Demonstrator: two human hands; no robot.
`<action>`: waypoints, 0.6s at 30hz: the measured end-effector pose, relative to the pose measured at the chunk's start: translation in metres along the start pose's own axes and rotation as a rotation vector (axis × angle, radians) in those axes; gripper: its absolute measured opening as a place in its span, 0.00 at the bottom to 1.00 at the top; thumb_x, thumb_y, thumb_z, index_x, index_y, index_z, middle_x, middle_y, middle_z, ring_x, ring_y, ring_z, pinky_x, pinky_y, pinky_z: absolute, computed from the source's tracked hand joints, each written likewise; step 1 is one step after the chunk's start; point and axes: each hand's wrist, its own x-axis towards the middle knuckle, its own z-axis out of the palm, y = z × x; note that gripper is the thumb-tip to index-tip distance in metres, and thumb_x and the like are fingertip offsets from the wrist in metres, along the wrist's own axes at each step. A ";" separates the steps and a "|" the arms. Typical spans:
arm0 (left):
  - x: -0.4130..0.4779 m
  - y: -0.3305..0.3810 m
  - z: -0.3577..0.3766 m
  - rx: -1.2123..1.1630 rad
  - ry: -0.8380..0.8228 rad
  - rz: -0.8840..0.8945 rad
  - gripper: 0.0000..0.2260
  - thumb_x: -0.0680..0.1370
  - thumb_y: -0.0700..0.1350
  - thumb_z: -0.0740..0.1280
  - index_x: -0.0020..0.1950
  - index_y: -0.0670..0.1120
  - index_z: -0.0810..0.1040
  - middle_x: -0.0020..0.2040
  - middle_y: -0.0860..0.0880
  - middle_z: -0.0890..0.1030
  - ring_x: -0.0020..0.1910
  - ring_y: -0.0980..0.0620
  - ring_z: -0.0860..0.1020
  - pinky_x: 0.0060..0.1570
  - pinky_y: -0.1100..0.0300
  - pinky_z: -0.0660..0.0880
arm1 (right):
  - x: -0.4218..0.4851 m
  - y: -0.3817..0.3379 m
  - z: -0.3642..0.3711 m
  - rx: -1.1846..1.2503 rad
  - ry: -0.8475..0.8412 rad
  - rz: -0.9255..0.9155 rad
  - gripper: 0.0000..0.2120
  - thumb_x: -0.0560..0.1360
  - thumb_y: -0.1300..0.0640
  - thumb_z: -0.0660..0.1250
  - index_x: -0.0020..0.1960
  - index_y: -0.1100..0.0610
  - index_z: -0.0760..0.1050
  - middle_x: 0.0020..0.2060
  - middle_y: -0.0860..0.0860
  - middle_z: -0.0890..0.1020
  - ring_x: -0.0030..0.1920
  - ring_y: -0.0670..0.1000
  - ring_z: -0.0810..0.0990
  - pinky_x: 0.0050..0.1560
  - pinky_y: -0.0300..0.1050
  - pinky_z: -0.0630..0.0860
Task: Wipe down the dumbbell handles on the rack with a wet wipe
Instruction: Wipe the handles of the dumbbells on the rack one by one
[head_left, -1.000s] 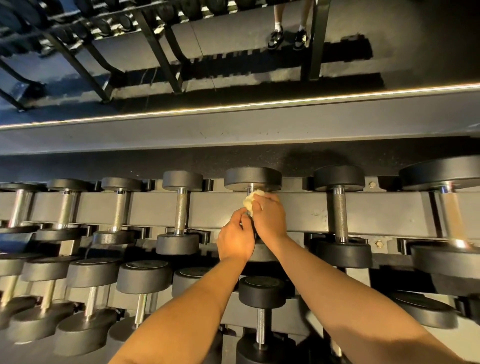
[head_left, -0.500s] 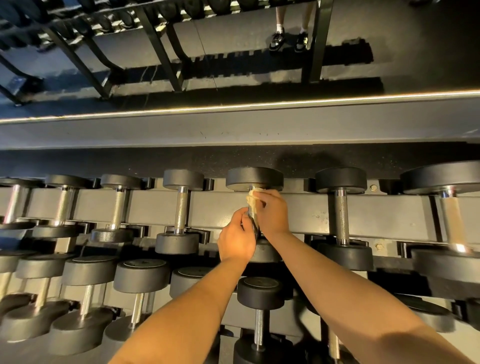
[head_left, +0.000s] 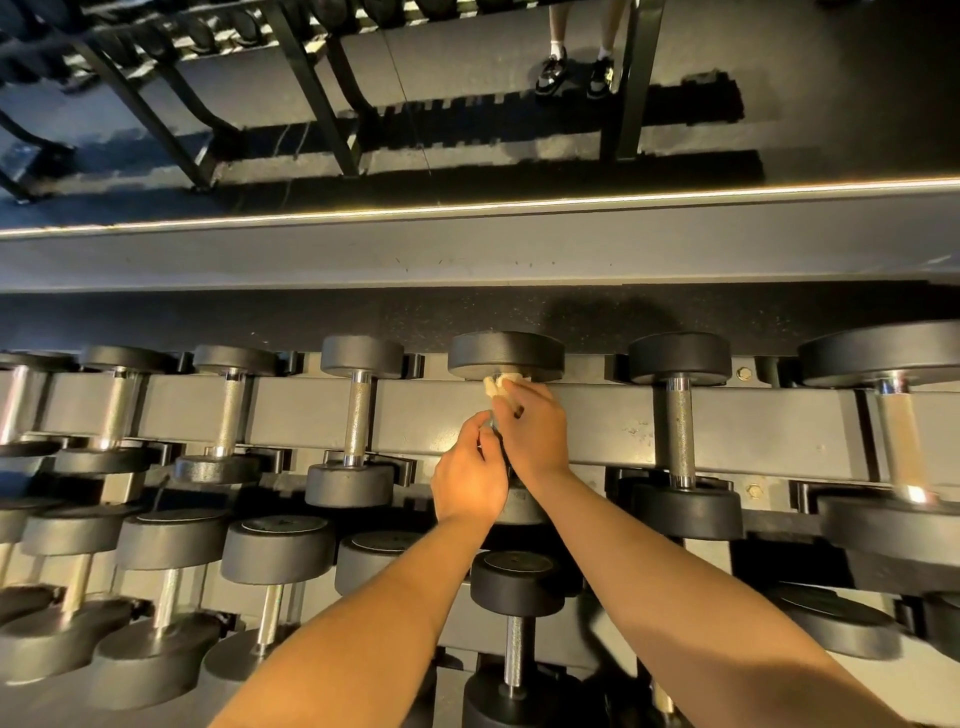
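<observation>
A black dumbbell (head_left: 506, 356) lies across the grey rack (head_left: 597, 418) on the top row, straight ahead of me. Both hands hide its handle. My right hand (head_left: 532, 428) wraps a crumpled white wet wipe (head_left: 498, 385) round the far end of the handle, just under the far weight head. My left hand (head_left: 470, 475) grips the near part of the same handle, touching the right hand. The near weight head is mostly covered by my wrists.
More dumbbells (head_left: 358, 415) with bare steel handles line the top row left and right, one close on the right (head_left: 679, 431). A lower row of dumbbells (head_left: 514, 582) sits under my arms. A mirror above reflects racks and a person's feet (head_left: 574, 73).
My right hand has slid the wipe up the handle to the far weight head. My left hand keeps its hold on the near part.
</observation>
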 end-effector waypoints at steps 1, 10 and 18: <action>0.000 0.000 0.000 -0.003 -0.001 0.001 0.16 0.85 0.57 0.52 0.70 0.63 0.72 0.46 0.51 0.83 0.46 0.50 0.81 0.51 0.48 0.80 | -0.004 0.002 0.000 -0.006 -0.021 -0.011 0.11 0.80 0.55 0.67 0.60 0.55 0.82 0.58 0.49 0.79 0.56 0.46 0.78 0.57 0.30 0.69; 0.002 -0.004 0.001 -0.015 0.002 0.006 0.16 0.85 0.56 0.53 0.72 0.61 0.71 0.44 0.50 0.83 0.45 0.49 0.81 0.51 0.47 0.80 | 0.015 -0.002 -0.001 0.047 0.074 0.037 0.10 0.79 0.62 0.68 0.58 0.55 0.84 0.57 0.51 0.82 0.56 0.48 0.79 0.58 0.30 0.71; 0.001 -0.003 0.000 -0.021 0.010 0.011 0.15 0.85 0.55 0.54 0.70 0.61 0.72 0.40 0.52 0.81 0.42 0.50 0.80 0.47 0.48 0.80 | -0.005 0.007 -0.010 0.048 -0.007 0.049 0.08 0.79 0.61 0.68 0.54 0.56 0.85 0.49 0.51 0.84 0.47 0.44 0.78 0.47 0.25 0.69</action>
